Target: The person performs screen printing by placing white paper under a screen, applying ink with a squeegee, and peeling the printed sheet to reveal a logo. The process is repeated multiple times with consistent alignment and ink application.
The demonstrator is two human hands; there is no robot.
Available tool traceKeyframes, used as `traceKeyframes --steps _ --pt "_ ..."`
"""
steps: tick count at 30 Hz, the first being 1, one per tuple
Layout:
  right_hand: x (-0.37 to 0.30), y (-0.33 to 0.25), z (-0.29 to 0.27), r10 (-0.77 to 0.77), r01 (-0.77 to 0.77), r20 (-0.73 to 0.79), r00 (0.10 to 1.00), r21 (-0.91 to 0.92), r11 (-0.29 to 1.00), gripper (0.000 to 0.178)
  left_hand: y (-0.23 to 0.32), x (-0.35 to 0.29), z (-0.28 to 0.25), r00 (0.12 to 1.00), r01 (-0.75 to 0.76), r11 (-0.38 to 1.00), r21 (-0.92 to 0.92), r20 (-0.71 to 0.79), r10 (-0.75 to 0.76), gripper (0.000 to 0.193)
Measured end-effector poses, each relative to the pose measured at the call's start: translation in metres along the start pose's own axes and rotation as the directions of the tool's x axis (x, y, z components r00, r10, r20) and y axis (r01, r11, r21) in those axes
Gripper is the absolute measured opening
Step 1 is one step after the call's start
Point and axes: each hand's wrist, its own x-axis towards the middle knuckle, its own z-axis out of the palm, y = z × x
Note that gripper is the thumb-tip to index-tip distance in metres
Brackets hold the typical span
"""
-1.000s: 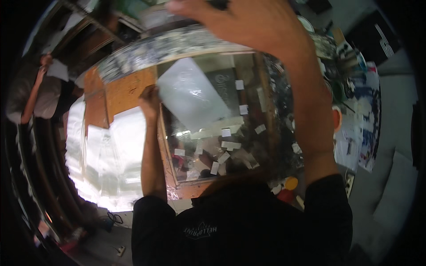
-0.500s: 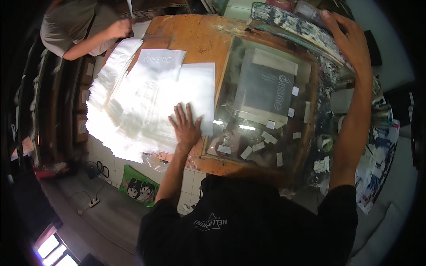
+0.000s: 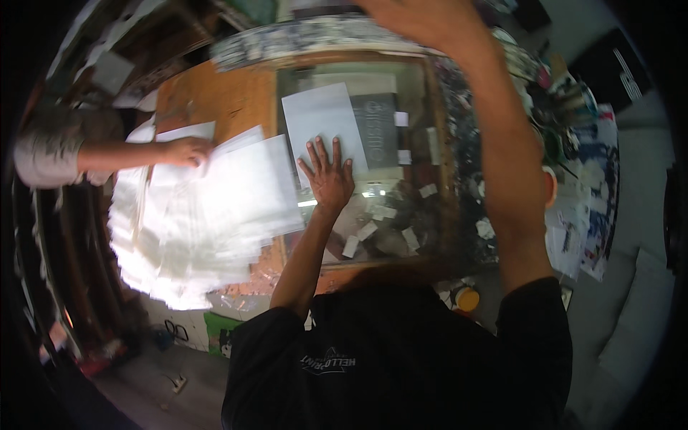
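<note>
My left hand (image 3: 330,179) lies flat with its fingers spread on the lower part of a thin white sheet (image 3: 324,118). That sheet rests slightly tilted on a glass-topped board (image 3: 315,247), partly covering a dark grey rectangle with pale lettering (image 3: 380,136). My right arm reaches far forward, bringing my right hand (image 3: 423,21) over the right part of a paint-speckled frame bar (image 3: 308,39). Its fingers are blurred and partly cut off by the upper edge, so their grip is hidden. Left of the board, white sheets (image 3: 215,208) lie fanned in a thick, bright pile.
A co-worker's hand (image 3: 190,152) rests on the pile from the left. Small pale tape pieces (image 3: 367,230) dot the glass. A paint-stained strip (image 3: 466,122) with clutter runs along the board's right. Jars and tools (image 3: 566,107) stand farther right. A yellow lid (image 3: 467,299) shows near my body.
The view has turned. My left hand has gone from the pile onto a white sheet on the glass. My right hand has swung across the far side. The co-worker's hand has come onto the pile.
</note>
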Motion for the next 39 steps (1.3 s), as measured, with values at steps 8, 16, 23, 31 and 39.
traceKeyframes --steps 8,16,23,31,39 --pt "-0.007 0.017 -0.035 -0.094 0.025 0.187 0.978 0.34 0.94 0.047 0.079 0.008 0.017 0.988 -0.091 0.983 -0.161 0.105 0.109 0.063" --pt "-0.018 0.03 -0.014 -0.181 0.198 -0.083 0.98 0.329 0.923 0.043 0.066 -0.024 0.009 0.993 -0.073 0.996 -0.043 0.091 0.077 0.062" --pt "-0.012 0.014 -0.022 -0.03 -0.046 0.251 0.968 0.291 0.956 0.041 0.071 -0.03 0.007 0.992 -0.076 0.993 -0.091 0.089 0.084 0.061" --pt "-0.056 0.007 0.023 -0.136 0.136 -0.162 0.977 -0.01 0.991 0.05 0.07 -0.032 -0.054 0.999 -0.038 0.772 -0.635 -0.038 0.018 0.053" --pt "-0.231 0.014 0.179 -0.066 0.062 -0.032 0.997 -0.103 0.993 0.047 0.053 -0.085 -0.136 0.609 0.436 -0.692 -0.575 0.755 -0.243 0.074"
